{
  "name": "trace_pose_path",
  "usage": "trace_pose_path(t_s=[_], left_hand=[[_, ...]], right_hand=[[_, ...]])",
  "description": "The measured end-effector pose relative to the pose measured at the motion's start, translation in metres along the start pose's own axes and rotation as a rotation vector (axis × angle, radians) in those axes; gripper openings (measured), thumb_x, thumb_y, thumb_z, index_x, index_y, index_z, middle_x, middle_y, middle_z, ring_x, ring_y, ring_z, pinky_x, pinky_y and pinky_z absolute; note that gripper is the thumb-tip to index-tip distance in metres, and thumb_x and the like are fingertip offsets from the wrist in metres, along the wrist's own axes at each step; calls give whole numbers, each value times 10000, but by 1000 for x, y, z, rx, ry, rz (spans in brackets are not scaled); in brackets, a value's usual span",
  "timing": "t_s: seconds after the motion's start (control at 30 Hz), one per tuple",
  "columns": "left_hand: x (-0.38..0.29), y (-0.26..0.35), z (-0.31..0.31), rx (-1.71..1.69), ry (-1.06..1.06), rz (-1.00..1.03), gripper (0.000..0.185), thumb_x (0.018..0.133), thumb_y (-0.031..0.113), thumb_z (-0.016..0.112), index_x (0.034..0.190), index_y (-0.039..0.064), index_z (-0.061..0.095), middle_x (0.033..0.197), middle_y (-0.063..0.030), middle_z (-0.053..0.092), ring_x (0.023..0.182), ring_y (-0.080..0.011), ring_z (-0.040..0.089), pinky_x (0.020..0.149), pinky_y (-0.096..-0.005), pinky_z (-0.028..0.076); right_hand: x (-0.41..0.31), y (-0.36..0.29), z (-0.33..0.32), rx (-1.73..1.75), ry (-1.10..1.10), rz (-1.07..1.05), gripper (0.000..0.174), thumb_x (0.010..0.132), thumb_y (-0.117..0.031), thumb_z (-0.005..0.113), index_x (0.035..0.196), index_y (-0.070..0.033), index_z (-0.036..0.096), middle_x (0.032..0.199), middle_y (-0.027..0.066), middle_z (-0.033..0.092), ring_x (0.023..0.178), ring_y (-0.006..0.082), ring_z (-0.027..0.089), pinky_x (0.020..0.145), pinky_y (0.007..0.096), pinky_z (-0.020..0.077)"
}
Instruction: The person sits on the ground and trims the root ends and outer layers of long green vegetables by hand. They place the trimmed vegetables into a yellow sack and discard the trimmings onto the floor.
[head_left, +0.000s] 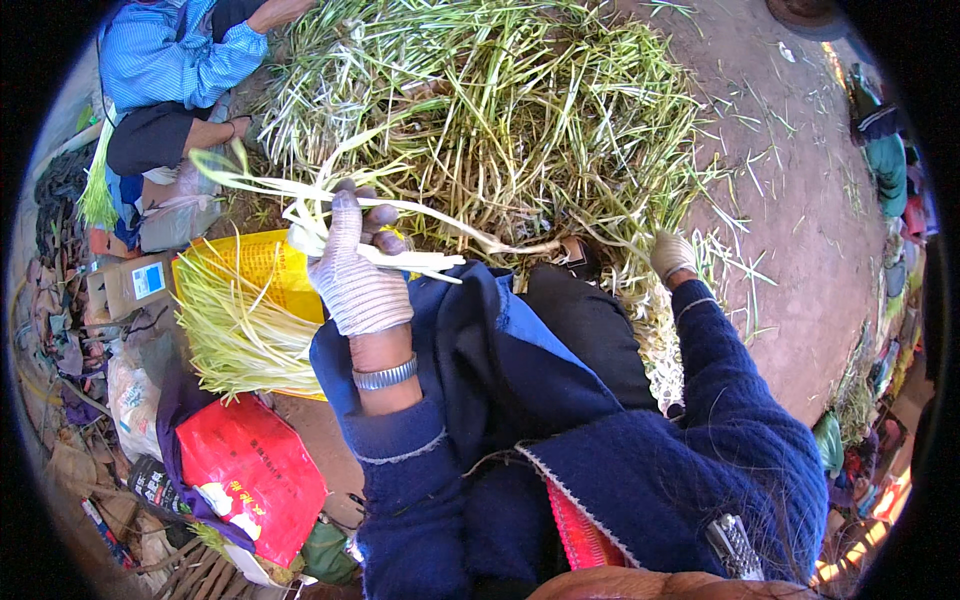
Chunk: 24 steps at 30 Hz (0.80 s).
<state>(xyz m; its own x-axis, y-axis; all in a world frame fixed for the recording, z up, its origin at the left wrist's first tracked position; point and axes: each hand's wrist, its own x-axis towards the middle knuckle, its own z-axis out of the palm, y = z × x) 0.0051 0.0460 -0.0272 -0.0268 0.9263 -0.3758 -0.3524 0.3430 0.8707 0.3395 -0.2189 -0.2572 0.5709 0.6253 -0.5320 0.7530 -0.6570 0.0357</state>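
Observation:
My left hand (360, 262), in a pale ribbed glove with dark fingertips, is closed around several pale leafy stalks (442, 217) above my lap. One long stalk stretches to the right, its brownish root end over the heap. My right hand (672, 256), in a similar glove, lies at the right edge of the large heap of green and yellowish stalks (510, 112); its fingers point away and I cannot tell whether they grip anything. Left of my lap, a bundle of pale yellow-green stalks (247, 322) rests on a yellow printed sack (281, 262). White peelings (664, 360) lie below my right hand.
Another person (180, 60) in a blue checked top sits at the upper left beside the heap. A cardboard box (127, 289), a red printed bag (251, 480) and assorted clutter lie at the left. Loose leaves are scattered on the brown floor (817, 262) at the right.

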Motion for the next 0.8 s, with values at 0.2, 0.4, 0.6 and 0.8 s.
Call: trace_pose_path(t_s=[0.2, 0.4, 0.6, 0.8], left_hand=[[-6, -12, 8, 141, -104, -63, 249, 919, 101, 688, 1131, -12, 624, 915, -114, 702, 679, -166, 704, 405, -225, 496], [-10, -15, 13, 196, -188, -116, 292, 906, 57, 678, 1182, 2, 599, 967, -132, 699, 748, -204, 716, 432, -240, 506], [-5, -18, 1, 199, -96, -58, 264, 899, 33, 658, 1151, -27, 603, 926, -148, 712, 614, -199, 696, 390, -247, 504], [-1, -34, 1, 375, -17, -152, 163, 868, 62, 697, 1008, -2, 646, 762, -112, 688, 435, -156, 563, 355, -267, 422]], right_hand=[[-11, -45, -56, 386, 160, -185, 265, 888, -258, 675, 1103, -105, 698, 983, 162, 719, 834, 326, 707, 773, 397, 571], [-30, -202, -147, 1016, 195, -1015, 363, 922, -261, 662, 1225, -62, 641, 1026, 152, 722, 919, 246, 706, 817, 353, 559], [-50, -246, -157, 1455, -351, -716, 308, 968, -141, 600, 1242, -3, 618, 957, 84, 718, 843, 133, 671, 779, 298, 556], [-44, -236, -158, 2040, -919, -746, 465, 963, -273, 629, 1324, -4, 514, 952, 79, 662, 728, 177, 676, 640, 299, 598]])
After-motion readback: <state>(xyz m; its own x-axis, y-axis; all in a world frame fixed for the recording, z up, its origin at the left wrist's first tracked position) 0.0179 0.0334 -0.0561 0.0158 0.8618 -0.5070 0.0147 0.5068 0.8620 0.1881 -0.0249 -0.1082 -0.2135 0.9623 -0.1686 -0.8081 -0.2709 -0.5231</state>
